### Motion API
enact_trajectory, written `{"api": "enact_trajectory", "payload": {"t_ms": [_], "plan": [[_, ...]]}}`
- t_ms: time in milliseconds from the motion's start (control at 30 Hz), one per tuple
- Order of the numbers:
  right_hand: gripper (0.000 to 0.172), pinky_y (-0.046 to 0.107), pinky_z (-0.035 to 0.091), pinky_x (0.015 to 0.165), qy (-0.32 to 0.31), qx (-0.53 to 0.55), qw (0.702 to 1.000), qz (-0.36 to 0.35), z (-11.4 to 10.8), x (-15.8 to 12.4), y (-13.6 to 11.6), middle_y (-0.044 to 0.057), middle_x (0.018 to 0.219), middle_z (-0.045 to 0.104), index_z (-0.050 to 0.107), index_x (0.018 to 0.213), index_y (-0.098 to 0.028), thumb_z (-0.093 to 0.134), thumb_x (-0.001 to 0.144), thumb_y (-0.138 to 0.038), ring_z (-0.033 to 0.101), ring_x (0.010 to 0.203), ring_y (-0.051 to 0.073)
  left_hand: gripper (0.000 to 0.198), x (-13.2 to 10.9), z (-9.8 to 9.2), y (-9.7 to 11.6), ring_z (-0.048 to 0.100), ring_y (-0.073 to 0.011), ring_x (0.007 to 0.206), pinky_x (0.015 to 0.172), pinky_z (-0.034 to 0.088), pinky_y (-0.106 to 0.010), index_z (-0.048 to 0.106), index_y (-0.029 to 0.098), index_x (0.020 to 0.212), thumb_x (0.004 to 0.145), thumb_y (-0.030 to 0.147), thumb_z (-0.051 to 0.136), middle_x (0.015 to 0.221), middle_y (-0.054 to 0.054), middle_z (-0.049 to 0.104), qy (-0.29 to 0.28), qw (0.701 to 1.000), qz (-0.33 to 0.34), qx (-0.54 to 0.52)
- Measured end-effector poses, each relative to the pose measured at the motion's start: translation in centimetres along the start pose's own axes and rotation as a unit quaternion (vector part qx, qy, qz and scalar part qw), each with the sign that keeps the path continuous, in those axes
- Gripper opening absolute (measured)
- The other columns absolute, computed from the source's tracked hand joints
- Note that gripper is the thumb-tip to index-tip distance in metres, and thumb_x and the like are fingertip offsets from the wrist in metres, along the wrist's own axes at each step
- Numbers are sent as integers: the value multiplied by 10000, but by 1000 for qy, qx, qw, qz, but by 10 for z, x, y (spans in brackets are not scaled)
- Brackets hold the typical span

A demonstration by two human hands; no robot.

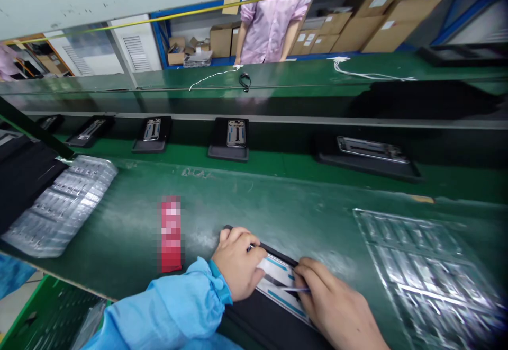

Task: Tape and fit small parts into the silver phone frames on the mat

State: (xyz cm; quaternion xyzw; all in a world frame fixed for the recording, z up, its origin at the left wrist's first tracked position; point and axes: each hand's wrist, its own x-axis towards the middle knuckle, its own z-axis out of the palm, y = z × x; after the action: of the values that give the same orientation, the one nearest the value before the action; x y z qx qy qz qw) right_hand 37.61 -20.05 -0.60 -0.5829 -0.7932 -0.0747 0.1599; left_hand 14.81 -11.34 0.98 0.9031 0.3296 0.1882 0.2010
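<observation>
Logging the bench first: a green conveyor belt (119, 217) crosses our view, and a second green belt (301, 69) runs beyond it. Past that belt, a co-worker in a pink smock (273, 27) stands before cardboard boxes (400, 21). Black trays (228, 153) sit well apart in a row along the far side of our belt, each carrying a phone frame (236, 133); we judge the spacing keeps the units separate. Clear blister trays (420, 276) lie flat to our right, and stacked blister trays (59, 207) rest to our left, both within easy reach of the work. A red object (171, 233) stands on the belt, too blurred for us to identify.

At the near edge, a black mat (270, 323) angles toward us, bearing a white-and-blue printed sheet (275, 281) between our two hands. Our left hand (238, 262), in a blue sleeve (166, 307), is curled, its fingers pressing over the mat's far edge, apparently to anchor it. Something small and metallic shows among those fingers; we cannot tell what. Our right hand (333, 302) has its fingers pressed together, pinching a thin pale-blue strip (296, 289) low against the sheet, which suggests close control of fine work.
</observation>
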Motion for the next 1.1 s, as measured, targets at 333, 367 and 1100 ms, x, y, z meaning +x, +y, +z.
{"api": "enact_trajectory", "payload": {"t_ms": [333,367,1100], "plan": [[221,252,541,680,-22,37,998,33,-5,3,-2,52,1027,708,659,938,-211,451,945,-285,691,795,145,259,-1,0,1,495,-286,1154,945,363,-488,650,229,1101,861,327,633,1185,-80,624,8,1000,2,-3],[225,256,539,680,-18,32,999,33,-5,3,-3,57,1027,711,662,936,-207,450,945,-281,691,787,148,258,-1,0,1,495,-285,1154,945,362,-487,650,229,1099,860,326,634,1188,-77,623,7,1000,2,-3],[307,292,590,723,-55,23,997,56,-30,2,-11,72,1184,700,685,1090,-220,471,870,-202,713,886,191,274,0,-2,1,491,-283,1150,946,361,-491,652,237,1095,843,343,676,1197,-79,613,-2,1000,2,8]]}}
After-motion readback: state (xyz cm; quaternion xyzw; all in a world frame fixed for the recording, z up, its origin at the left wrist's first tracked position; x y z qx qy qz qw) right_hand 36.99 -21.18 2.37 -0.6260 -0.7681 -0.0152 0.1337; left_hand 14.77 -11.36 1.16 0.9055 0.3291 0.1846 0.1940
